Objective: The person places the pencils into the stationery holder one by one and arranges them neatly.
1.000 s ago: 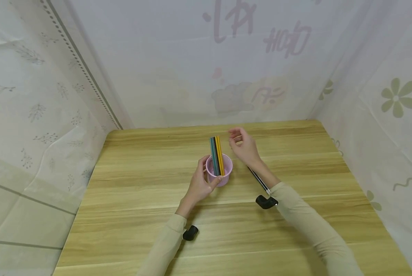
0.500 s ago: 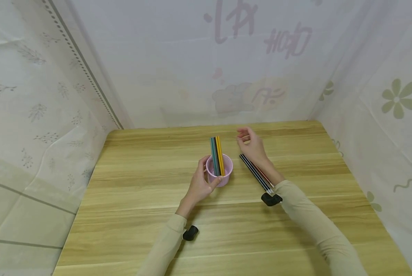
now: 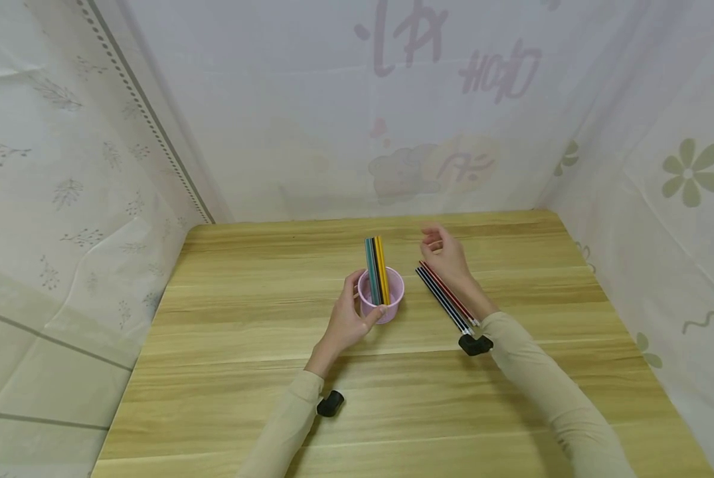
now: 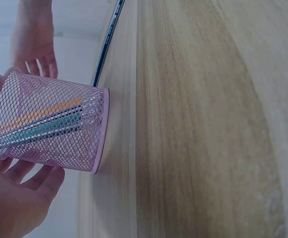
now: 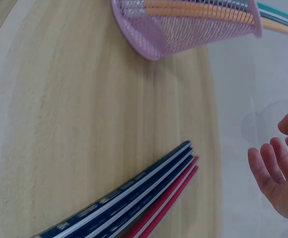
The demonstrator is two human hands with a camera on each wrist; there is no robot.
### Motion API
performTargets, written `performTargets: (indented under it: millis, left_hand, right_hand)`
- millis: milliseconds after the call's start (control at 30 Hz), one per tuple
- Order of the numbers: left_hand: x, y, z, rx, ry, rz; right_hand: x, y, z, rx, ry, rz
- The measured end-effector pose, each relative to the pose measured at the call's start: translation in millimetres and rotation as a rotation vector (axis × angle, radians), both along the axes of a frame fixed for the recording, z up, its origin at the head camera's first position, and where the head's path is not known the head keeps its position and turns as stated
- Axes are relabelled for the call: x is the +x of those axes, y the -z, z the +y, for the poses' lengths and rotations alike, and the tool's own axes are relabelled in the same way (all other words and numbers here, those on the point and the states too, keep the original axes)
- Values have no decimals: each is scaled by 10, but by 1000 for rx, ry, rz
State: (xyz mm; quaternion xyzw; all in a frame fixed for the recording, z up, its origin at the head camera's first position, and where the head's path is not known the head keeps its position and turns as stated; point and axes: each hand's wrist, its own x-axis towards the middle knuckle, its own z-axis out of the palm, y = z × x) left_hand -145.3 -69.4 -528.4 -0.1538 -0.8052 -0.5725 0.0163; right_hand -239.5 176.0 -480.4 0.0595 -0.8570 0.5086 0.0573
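Note:
My left hand (image 3: 346, 324) grips a pink mesh pencil cup (image 4: 35, 99), thumb near the rim and fingers around the far side. Several pencils (image 3: 376, 269), teal, black and yellow, lean inside it with their ends sticking out above the rim. To the right of the cup lie black pencils (image 3: 442, 299) on the table, with red pencils (image 3: 449, 289) alongside them, partly covered by my right forearm in the head view. Above the far ends of these loose pencils hovers my right hand (image 3: 447, 260), its fingers loosely bent and nothing between them.
The wood-grain table (image 3: 243, 312) reaches back to a printed white curtain (image 3: 285, 133), and more curtain hangs on the left and right sides. A black wrist camera (image 3: 475, 344) on my right sleeve is close to the near ends of the loose pencils.
My right hand has moved away from the cup to the right, uncovering more of the black pencils and the red ones. The left hand and cup stay where they were.

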Motion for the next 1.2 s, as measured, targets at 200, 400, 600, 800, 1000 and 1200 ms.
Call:
performTargets:
  millis: [200,400,600,800,1000,1200]
  left_hand:
    - [6,5,5,11,8,4]
    - [21,-4,12,8,9,-14]
    - [28,-21,20,-2,6,-19]
    - [26,-10,18,1,6,-6]
    - [24,-17,16,8,8,-6]
    - [19,-22,10,8,2,-2]
  right_hand:
    - [25,89,81,23,1,-82]
    - [48,165,141,64,-12,-157]
    - [74,225,217,145,-43,-164]
    - [68,300,290,207,-73,-151]
    - [56,385,334,244,-78,-133]
    - [59,404,356,254,-86,-128]
